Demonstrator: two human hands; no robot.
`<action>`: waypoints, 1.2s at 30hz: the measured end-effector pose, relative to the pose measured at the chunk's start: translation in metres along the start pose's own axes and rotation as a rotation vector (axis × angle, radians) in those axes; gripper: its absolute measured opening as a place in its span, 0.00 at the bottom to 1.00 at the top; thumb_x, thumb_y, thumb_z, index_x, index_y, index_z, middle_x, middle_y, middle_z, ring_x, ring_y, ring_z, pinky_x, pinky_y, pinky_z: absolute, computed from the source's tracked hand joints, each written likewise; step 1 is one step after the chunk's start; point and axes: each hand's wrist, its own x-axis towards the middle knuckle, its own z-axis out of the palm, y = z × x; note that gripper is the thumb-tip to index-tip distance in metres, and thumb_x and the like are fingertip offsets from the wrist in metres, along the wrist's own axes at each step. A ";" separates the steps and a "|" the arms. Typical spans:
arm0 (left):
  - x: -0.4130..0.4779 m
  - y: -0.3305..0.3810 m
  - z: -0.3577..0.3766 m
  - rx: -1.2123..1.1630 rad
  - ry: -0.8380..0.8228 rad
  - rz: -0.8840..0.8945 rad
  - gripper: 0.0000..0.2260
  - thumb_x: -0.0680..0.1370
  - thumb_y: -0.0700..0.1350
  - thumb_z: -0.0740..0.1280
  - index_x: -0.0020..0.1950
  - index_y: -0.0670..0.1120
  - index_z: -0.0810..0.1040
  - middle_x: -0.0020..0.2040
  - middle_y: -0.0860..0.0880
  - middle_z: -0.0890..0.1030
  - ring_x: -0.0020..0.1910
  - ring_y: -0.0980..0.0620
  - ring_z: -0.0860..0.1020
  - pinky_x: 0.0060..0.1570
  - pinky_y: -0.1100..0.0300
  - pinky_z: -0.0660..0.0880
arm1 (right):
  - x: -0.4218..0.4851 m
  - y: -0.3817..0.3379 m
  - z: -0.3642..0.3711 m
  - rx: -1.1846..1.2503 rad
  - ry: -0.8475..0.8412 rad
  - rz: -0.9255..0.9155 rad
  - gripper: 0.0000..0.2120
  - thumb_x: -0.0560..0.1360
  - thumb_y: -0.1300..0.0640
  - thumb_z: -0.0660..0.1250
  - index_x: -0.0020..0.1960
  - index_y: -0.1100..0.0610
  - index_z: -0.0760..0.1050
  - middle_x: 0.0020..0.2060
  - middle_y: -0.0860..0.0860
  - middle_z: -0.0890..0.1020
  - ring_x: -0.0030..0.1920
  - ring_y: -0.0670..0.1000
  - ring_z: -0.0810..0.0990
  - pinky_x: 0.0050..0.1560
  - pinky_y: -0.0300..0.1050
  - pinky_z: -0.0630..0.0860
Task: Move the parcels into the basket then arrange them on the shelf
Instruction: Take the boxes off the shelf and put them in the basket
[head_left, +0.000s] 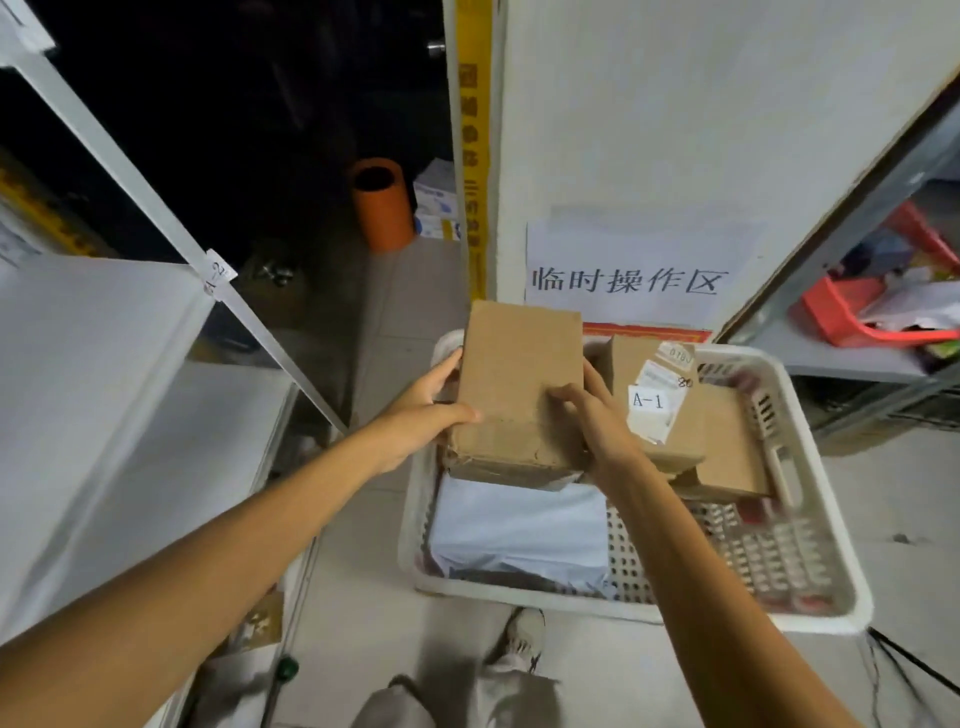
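Both hands grasp a plain brown cardboard parcel (519, 384) over the far left part of the white basket (810, 525): the left hand (421, 410) is curled round its left edge with the thumb on top, and the right hand (597, 421) clasps its right edge with fingertips on the top face. In the basket lie a white mailer bag (519, 525) at the near left, a box labelled A-1 (654, 400) just right of the held parcel, and a flat brown box (727, 447) farther right. The white shelf (104, 364) stands to the left of the basket, which sits on the floor (363, 623).
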 end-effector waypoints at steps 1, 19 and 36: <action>0.012 -0.002 0.001 0.008 0.015 -0.020 0.40 0.74 0.39 0.69 0.77 0.60 0.51 0.70 0.57 0.67 0.62 0.50 0.74 0.54 0.51 0.78 | 0.013 0.001 0.001 -0.010 0.003 0.008 0.20 0.78 0.58 0.62 0.66 0.42 0.69 0.57 0.46 0.78 0.55 0.48 0.76 0.51 0.44 0.73; 0.132 -0.095 -0.038 1.144 -0.052 0.349 0.49 0.67 0.63 0.73 0.79 0.51 0.49 0.78 0.48 0.39 0.77 0.44 0.43 0.73 0.44 0.55 | 0.140 0.073 0.024 -0.235 -0.019 0.056 0.37 0.72 0.50 0.69 0.77 0.44 0.57 0.69 0.48 0.72 0.66 0.53 0.72 0.67 0.61 0.71; 0.121 -0.085 -0.045 1.247 -0.147 0.306 0.44 0.74 0.56 0.70 0.79 0.47 0.46 0.79 0.47 0.40 0.77 0.48 0.39 0.74 0.52 0.45 | 0.117 0.067 0.053 -0.074 0.170 0.212 0.25 0.78 0.61 0.67 0.74 0.54 0.66 0.63 0.53 0.76 0.59 0.53 0.76 0.55 0.46 0.77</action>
